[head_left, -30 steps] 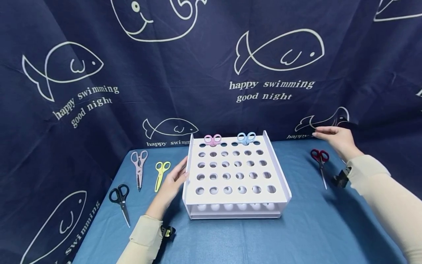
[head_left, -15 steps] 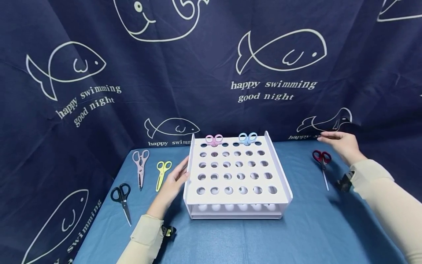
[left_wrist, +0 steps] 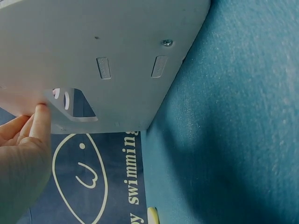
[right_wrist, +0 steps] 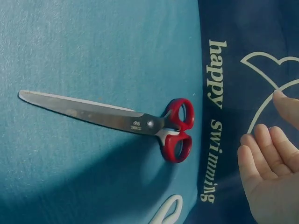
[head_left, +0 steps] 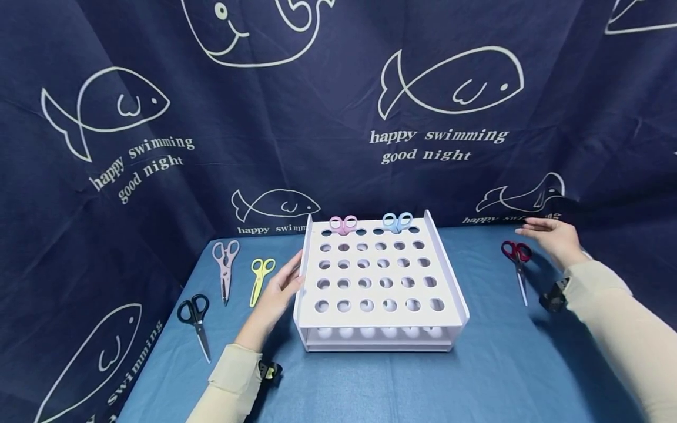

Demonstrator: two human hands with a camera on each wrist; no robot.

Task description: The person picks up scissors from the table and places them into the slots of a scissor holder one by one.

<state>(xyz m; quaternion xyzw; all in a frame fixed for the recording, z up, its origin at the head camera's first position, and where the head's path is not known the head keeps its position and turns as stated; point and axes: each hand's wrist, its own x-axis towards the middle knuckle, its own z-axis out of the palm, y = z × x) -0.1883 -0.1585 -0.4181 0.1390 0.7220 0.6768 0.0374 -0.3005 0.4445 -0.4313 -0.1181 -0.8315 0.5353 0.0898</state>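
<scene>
My left hand [head_left: 275,298] rests against the left side wall of a white rack [head_left: 372,273] with rows of round holes. In the left wrist view its fingertips [left_wrist: 41,109] touch that wall beside a cutout. Pink-handled scissors [head_left: 343,225] and blue-handled scissors [head_left: 397,222] stand in the rack's back row, blades hidden below. On the right, my right hand [head_left: 555,242] hovers past the handles of red-handled scissors [head_left: 516,258], holding nothing. The right wrist view shows those red-handled scissors lying flat, and its fingers and thumb apart. Part of a white handle [right_wrist: 169,210] shows nearby.
Left of the rack, yellow scissors [head_left: 259,281], pale pink scissors [head_left: 224,270] and black-handled scissors [head_left: 195,320] lie on the blue tablecloth [head_left: 365,388]. A dark blue fish-print curtain [head_left: 328,147] hangs right behind the table and along its left side.
My right hand has come down and slightly to the right, nearer the red-handled scissors. The left hand stays against the rack. The view has shifted slightly.
</scene>
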